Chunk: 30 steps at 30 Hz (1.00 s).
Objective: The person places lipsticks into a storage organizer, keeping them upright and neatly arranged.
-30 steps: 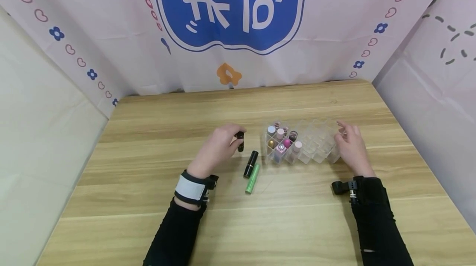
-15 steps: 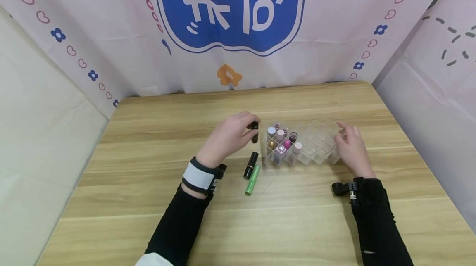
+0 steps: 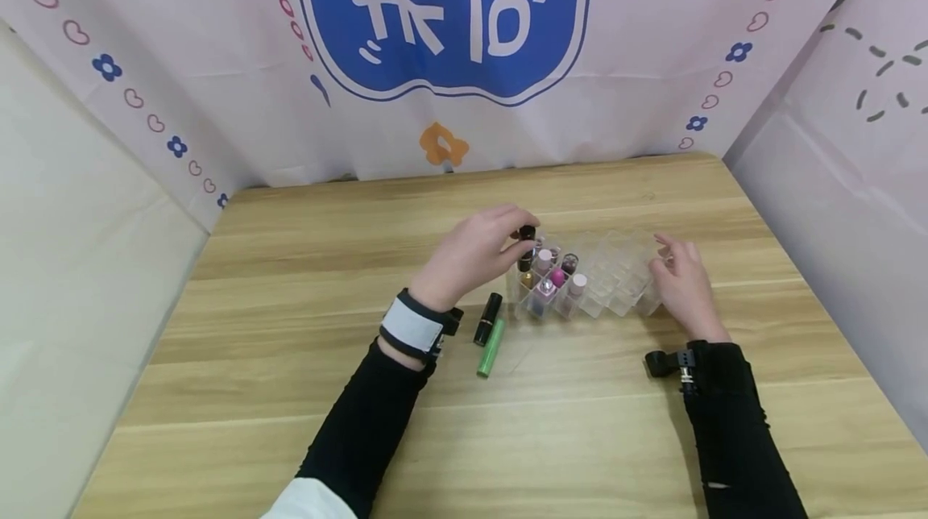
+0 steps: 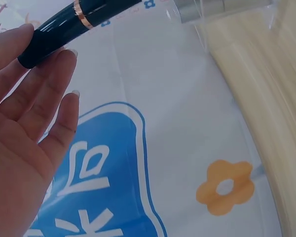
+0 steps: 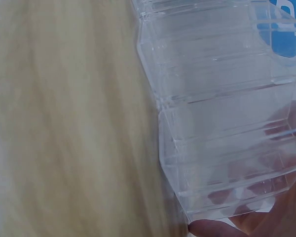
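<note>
My left hand (image 3: 474,253) pinches a glossy black lipstick tube (image 4: 54,37) with a rose-gold band, by one end between thumb and fingers. In the head view the tube stands upright over the left end of a clear lipstick organizer (image 3: 616,273) with diamond-shaped compartments. Lipsticks and small capped bottles fill several left compartments, among them one with a pink cap (image 3: 557,277) and one with a pale cap (image 3: 577,284). My right hand (image 3: 689,289) grips the organizer's right end; its fingers show through the clear wall (image 5: 227,108) in the right wrist view.
On the wooden table (image 3: 290,325), left of the organizer's front corner, lie a black tube (image 3: 488,318) and a green tube (image 3: 490,348), close together. A printed white cloth (image 3: 362,132) hangs behind the table, with pale sheets at both sides.
The left hand has moved right and toward the back with the black lipstick tube, from beside the organizer to over its left end. The right hand stays at the right end.
</note>
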### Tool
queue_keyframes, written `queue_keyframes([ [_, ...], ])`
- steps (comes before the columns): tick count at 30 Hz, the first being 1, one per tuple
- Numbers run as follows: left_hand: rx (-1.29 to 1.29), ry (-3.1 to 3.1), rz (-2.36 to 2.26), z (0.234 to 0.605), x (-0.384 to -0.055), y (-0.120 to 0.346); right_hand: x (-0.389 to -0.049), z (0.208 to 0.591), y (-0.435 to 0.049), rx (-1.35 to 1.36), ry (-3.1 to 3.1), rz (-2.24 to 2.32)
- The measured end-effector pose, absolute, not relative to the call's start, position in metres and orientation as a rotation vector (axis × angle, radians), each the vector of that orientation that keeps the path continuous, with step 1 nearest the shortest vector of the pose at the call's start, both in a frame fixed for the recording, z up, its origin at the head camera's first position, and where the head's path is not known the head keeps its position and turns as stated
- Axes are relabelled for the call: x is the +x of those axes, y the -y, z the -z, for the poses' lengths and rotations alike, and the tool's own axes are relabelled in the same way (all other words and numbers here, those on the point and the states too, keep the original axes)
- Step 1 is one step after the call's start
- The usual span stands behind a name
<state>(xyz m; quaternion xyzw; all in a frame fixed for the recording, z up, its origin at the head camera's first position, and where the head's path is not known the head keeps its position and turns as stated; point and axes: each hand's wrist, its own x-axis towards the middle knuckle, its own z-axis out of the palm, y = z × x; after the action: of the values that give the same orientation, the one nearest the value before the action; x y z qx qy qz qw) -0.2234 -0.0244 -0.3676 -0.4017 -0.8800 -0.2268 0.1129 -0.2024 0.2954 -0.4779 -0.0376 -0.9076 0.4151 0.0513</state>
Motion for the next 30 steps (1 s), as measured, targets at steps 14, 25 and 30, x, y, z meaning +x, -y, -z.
queue_keyframes([
  [14,-1.272,2.55,0.601,0.368,-0.227,-0.007,-0.2,0.477,-0.294,-0.109,2.76,-1.273],
  [25,-1.323,2.586,0.565,0.371,-0.229,-0.028,-0.201,0.477,-0.293,-0.109,2.753,-1.254],
  [30,-1.343,2.557,0.558,0.374,-0.23,-0.035,-0.201,0.478,-0.294,-0.113,2.749,-1.264],
])
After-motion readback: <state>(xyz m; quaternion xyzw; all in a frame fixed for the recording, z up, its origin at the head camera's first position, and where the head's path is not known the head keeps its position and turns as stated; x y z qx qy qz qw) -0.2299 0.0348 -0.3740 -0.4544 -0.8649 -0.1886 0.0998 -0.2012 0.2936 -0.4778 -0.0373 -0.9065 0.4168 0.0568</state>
